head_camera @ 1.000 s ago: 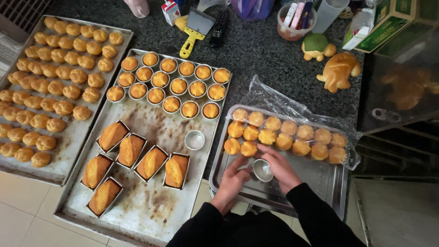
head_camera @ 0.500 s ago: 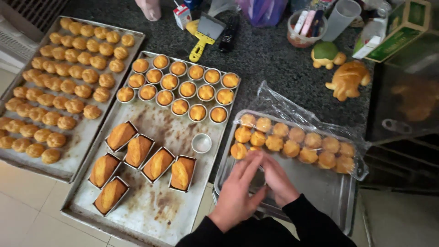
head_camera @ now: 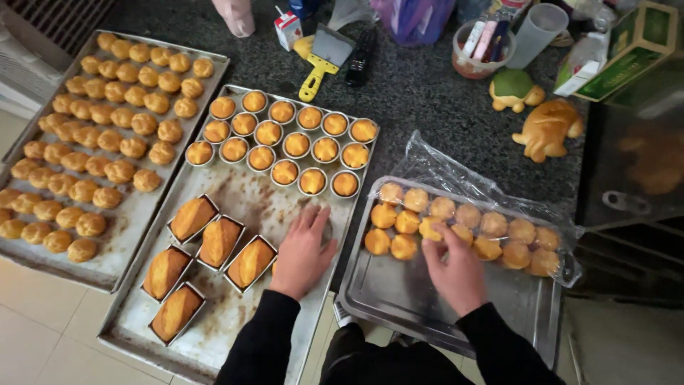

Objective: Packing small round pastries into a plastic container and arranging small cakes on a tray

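My left hand (head_camera: 303, 251) lies flat and open, palm down, on the middle tray (head_camera: 235, 196), gripping nothing I can see; whatever may sit under the palm is hidden. Just left of it stand loaf cakes (head_camera: 221, 241) in dark tins; beyond its fingertips sit rows of round cakes in cups (head_camera: 285, 135). My right hand (head_camera: 454, 267) reaches over the plastic-lined tray (head_camera: 399, 292), fingertips touching a small bun (head_camera: 432, 228) in the near row; I cannot tell whether the grip has closed on it. More buns (head_camera: 499, 239) lie right of that hand. All trays rest on the dark surface (head_camera: 420, 100).
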